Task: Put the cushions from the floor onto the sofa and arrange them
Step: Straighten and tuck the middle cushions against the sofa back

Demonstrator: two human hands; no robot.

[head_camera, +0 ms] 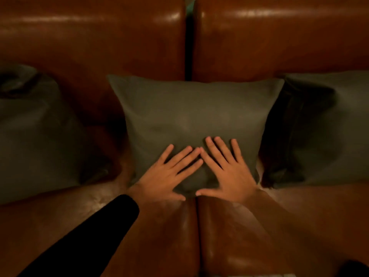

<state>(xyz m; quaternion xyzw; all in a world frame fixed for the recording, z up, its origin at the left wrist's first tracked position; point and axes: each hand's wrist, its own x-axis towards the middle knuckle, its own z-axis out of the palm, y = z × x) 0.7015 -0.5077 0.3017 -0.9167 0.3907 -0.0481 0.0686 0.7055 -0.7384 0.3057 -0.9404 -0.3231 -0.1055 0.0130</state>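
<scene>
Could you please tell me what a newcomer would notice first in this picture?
The left hand and right hand press flat, fingers spread, on the lower half of the middle cushion, which leans on the brown leather sofa over its centre seam. A left cushion and right cushion flank it.

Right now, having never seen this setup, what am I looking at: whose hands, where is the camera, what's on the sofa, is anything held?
There is no machine: these are a person's bare hands, seen by one camera worn on the head, looking down. The left hand, in a dark sleeve, and the right hand lie flat and spread on the middle cushion, which leans against the back of the brown leather sofa. Nothing is gripped. A left cushion and a right cushion sit either side of it.
</scene>
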